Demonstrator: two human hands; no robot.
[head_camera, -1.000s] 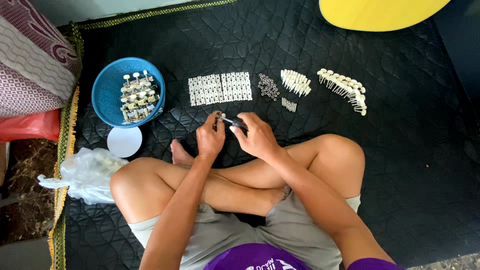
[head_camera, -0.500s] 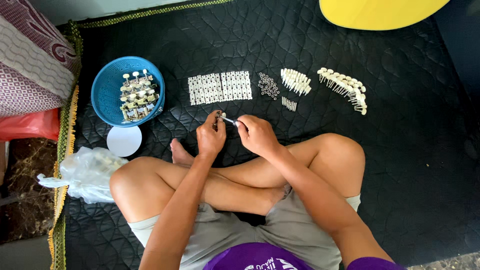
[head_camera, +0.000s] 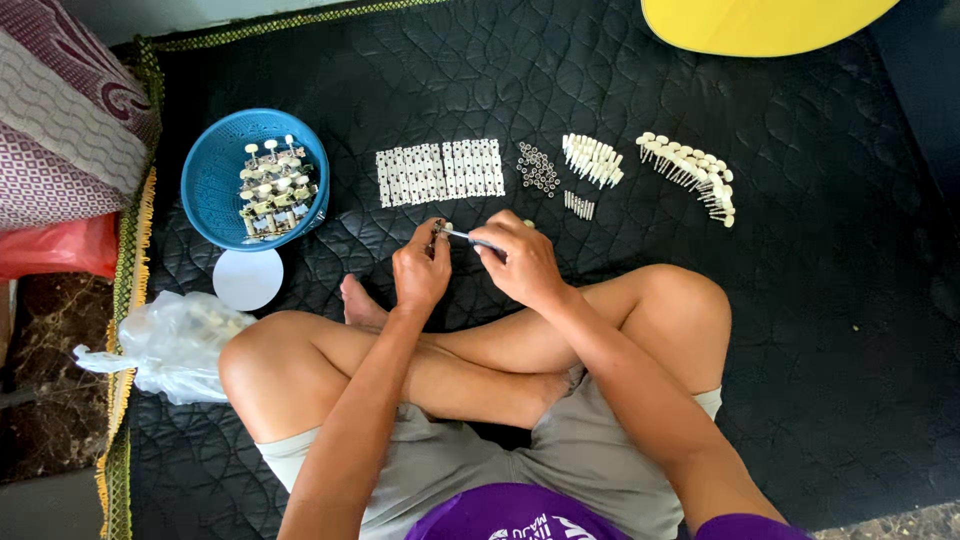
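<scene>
Black quilted mat covered floor. Person sat cross-legged. Blue basket held metal parts at left. White plates, pegs lay in rows ahead. Left hand pinched small metal part above mat, before legs. Right hand gripped thin screwdriver, tip touching part. Part likely light, stiff, easily dropped; best pinched by edges.
</scene>
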